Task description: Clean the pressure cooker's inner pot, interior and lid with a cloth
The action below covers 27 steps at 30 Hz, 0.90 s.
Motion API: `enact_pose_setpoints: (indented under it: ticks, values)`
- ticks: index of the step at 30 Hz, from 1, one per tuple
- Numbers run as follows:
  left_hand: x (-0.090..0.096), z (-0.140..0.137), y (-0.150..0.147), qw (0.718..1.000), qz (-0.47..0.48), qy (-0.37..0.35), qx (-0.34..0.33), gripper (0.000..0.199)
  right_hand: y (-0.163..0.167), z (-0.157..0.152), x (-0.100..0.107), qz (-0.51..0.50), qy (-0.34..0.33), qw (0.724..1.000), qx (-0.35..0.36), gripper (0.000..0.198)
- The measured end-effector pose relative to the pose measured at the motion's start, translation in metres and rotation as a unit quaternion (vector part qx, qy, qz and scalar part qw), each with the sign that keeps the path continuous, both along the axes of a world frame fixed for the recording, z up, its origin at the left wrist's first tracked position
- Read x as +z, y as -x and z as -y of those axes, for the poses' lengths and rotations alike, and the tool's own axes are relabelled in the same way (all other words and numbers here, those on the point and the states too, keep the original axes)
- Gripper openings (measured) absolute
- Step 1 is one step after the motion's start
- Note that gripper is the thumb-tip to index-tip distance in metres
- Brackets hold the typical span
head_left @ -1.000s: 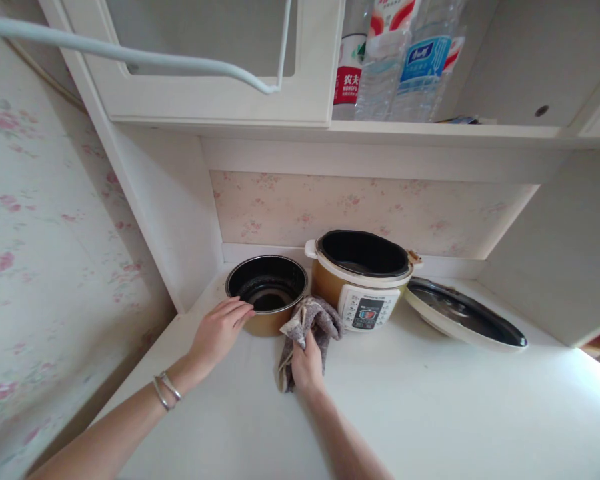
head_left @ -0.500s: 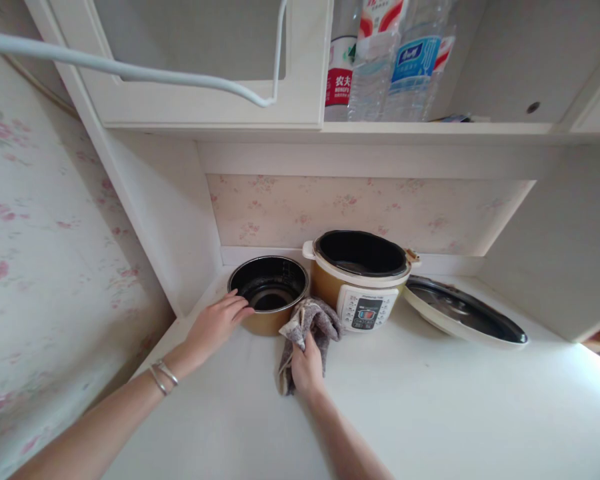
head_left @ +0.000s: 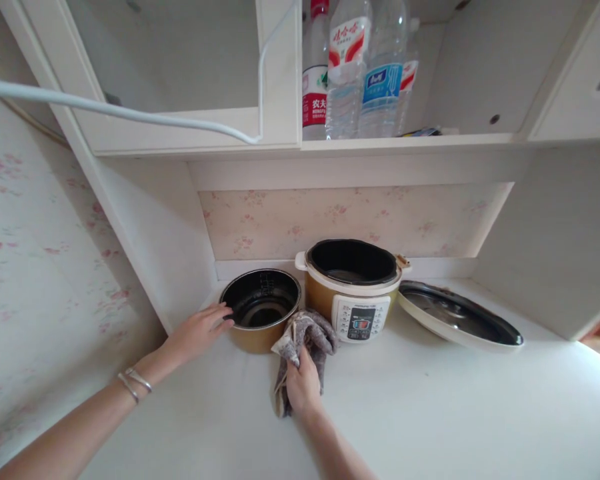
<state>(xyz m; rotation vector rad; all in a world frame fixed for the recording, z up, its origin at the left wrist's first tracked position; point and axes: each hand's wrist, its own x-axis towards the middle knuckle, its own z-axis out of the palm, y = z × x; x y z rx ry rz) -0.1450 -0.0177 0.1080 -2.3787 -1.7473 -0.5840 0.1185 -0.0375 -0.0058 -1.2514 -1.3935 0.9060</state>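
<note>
Lower centre: right hand (head_left: 304, 390) curled tightly round bunched cloth (head_left: 307, 333). Left hand (head_left: 197, 335), fingers loosely extended, at rim of gold pot (head_left: 255, 342), left of centre; cooker (head_left: 317, 297) beside pot, mid-frame.

On my remote feed, the left hand (head_left: 196, 333) has slid leftward along the rim of the pot (head_left: 261, 313), whose inner markings (head_left: 268, 283) have swung nearer mid-wall, as my view takes in more of the bottles (head_left: 349, 70) above.

pale floral wallpaper (head_left: 35, 267) left of a white cabinet (head_left: 360, 171)
</note>
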Motion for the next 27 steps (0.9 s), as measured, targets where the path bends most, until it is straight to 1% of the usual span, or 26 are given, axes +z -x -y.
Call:
enact_pose_setpoints:
  ticks: [2, 5, 6, 8, 10, 12, 13, 16, 18, 20, 23, 25, 27]
  values:
    - [-0.005, 0.004, -0.014, 1.000, 0.008, -0.017, 0.013, 0.042, 0.000, 0.000, 0.000, -0.005, -0.003, 1.000, 0.000, 0.047]
    - [-0.008, 0.021, -0.051, 0.998, 0.033, -0.036, 0.046, 0.041, 0.000, -0.001, -0.002, -0.009, -0.018, 1.000, 0.001, 0.047]
    - [-0.007, 0.027, -0.061, 0.998, 0.045, -0.033, 0.039, 0.040, 0.000, -0.001, -0.003, -0.012, -0.022, 1.000, 0.001, 0.046]
    - [-0.004, 0.034, -0.073, 0.998, 0.065, -0.024, -0.007, 0.039, -0.001, -0.002, -0.004, -0.023, -0.026, 0.999, -0.001, 0.045]
    - [0.000, 0.032, -0.068, 0.996, 0.062, -0.016, -0.063, 0.039, -0.002, -0.002, -0.005, -0.028, -0.024, 0.999, 0.000, 0.046]
    - [0.004, 0.020, -0.049, 0.996, 0.036, -0.010, -0.087, 0.040, -0.003, -0.001, -0.004, -0.026, -0.019, 0.999, 0.004, 0.046]
    - [0.005, 0.012, -0.038, 0.996, 0.021, -0.007, -0.083, 0.042, -0.003, 0.000, -0.003, -0.023, -0.015, 1.000, 0.005, 0.047]
    - [0.005, -0.011, -0.008, 0.999, -0.013, 0.013, -0.038, 0.050, -0.004, 0.002, 0.000, -0.017, 0.001, 1.000, 0.005, 0.047]
    - [0.001, -0.016, -0.004, 1.000, -0.021, 0.014, -0.019, 0.049, -0.004, 0.002, 0.003, -0.014, 0.005, 1.000, 0.007, 0.048]
    - [-0.005, -0.010, -0.018, 1.000, -0.014, -0.014, -0.002, 0.046, -0.004, 0.002, 0.004, -0.012, 0.004, 1.000, 0.007, 0.049]
    - [-0.011, 0.011, -0.056, 0.997, 0.015, -0.064, 0.029, 0.041, -0.003, 0.001, 0.004, -0.008, 0.012, 1.000, 0.003, 0.049]
    - [-0.011, 0.025, -0.076, 0.997, 0.033, -0.066, 0.023, 0.039, -0.003, 0.001, 0.005, -0.008, 0.016, 1.000, 0.003, 0.049]
    - [-0.008, 0.034, -0.081, 0.998, 0.046, -0.051, -0.006, 0.040, -0.004, 0.001, 0.006, -0.011, 0.012, 1.000, 0.004, 0.050]
